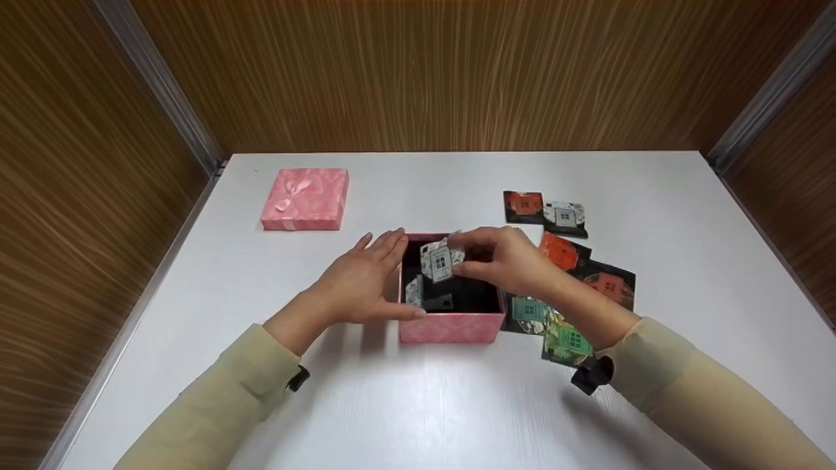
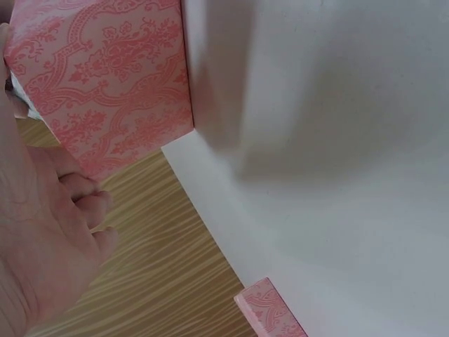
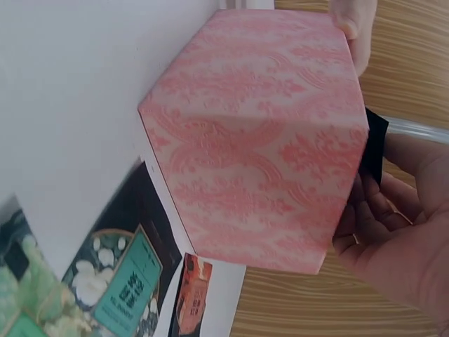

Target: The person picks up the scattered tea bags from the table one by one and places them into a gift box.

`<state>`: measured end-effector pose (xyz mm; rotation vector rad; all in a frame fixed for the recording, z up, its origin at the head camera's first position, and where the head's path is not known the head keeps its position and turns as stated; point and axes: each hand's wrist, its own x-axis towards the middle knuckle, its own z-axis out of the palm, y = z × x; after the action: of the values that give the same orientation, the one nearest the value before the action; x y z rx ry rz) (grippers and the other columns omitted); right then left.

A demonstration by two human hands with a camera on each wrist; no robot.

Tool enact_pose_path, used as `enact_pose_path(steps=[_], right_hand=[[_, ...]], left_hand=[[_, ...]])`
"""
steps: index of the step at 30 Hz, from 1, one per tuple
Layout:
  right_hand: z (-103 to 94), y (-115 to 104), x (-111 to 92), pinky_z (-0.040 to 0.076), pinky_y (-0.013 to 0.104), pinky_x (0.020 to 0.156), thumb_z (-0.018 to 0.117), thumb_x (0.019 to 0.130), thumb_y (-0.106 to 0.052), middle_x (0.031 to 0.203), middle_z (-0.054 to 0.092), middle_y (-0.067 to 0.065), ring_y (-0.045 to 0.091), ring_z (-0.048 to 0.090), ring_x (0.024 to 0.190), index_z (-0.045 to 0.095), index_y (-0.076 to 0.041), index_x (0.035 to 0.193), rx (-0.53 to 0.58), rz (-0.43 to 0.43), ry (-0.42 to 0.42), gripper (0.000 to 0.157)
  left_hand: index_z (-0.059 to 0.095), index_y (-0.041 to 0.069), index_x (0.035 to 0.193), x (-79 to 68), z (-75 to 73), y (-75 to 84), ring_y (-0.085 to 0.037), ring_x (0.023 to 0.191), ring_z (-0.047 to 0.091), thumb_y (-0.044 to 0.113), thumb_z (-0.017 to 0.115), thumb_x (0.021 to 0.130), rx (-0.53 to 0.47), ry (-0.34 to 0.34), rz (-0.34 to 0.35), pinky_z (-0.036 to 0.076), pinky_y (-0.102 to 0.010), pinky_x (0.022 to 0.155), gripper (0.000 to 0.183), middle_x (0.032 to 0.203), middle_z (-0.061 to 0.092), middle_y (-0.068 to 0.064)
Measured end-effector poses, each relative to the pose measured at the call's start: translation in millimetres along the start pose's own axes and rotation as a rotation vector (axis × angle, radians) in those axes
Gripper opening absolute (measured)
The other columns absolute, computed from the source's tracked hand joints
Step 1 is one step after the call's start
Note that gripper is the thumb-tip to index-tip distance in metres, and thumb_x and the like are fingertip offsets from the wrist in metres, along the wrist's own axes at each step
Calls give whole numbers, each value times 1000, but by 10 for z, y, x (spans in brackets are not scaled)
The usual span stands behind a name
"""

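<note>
An open pink patterned box (image 1: 450, 328) with a dark inside stands mid-table. My right hand (image 1: 516, 264) pinches a small white-and-black printed packet (image 1: 441, 262) between thumb and fingers, over the box opening. In the right wrist view a black edge of a packet (image 3: 376, 144) shows beside the fingers. My left hand (image 1: 359, 282) rests on the left side of the box, fingers at the far left corner and thumb along the front rim. Inside lie a white-patterned packet (image 1: 414, 291) and a darker one (image 1: 439, 302), partly hidden by the walls.
Several flat packets lie right of the box: a green one (image 1: 568, 341), a teal-labelled one (image 1: 526, 309), a red-labelled one (image 1: 610, 287). Farther back are a red one (image 1: 524, 205) and a white one (image 1: 565, 214). A pink lid (image 1: 313, 196) with a bow sits back left.
</note>
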<state>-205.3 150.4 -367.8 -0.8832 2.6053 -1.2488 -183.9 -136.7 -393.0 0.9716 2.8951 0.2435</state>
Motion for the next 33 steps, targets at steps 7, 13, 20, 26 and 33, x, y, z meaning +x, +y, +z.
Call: enact_pose_path(steps=[7, 13, 20, 26, 33], right_hand=[[123, 31, 95, 52, 48, 109, 83, 93, -18, 126, 76, 10, 28, 69, 122, 75, -6, 132, -87, -1, 5, 41], [198, 62, 148, 51, 50, 109, 84, 92, -18, 125, 76, 11, 29, 69, 121, 77, -6, 130, -126, -11, 5, 40], [271, 36, 190, 52, 50, 108, 85, 92, -23, 128, 76, 8, 27, 69, 120, 77, -11, 132, -169, 36, -18, 43], [318, 28, 233, 56, 48, 101, 84, 92, -19, 122, 77, 9, 24, 71, 110, 76, -9, 132, -192, 35, -47, 41], [342, 16, 252, 58, 46, 97, 82, 94, -18, 120, 78, 10, 21, 71, 103, 76, -8, 133, -221, 33, -81, 41]], left_hand=[[17, -3, 168, -1, -5, -8, -30, 163, 15, 94, 49, 85, 1, -8, 3, 8, -48, 131, 131, 176, 14, -18], [19, -3, 167, -9, 13, -21, -30, 162, 17, 91, 52, 85, 5, 6, 13, 11, -49, 131, 129, 175, 17, -19], [20, -3, 167, -9, 27, -29, -31, 161, 20, 91, 52, 85, 17, 12, 14, 13, -49, 131, 129, 175, 17, -19], [20, -3, 167, -1, 15, -24, -32, 161, 20, 91, 52, 85, 32, 12, 19, 13, -50, 131, 129, 175, 18, -19], [19, -3, 167, 0, -4, -23, -32, 162, 19, 91, 52, 86, 32, 11, 20, 11, -49, 131, 128, 175, 17, -19]])
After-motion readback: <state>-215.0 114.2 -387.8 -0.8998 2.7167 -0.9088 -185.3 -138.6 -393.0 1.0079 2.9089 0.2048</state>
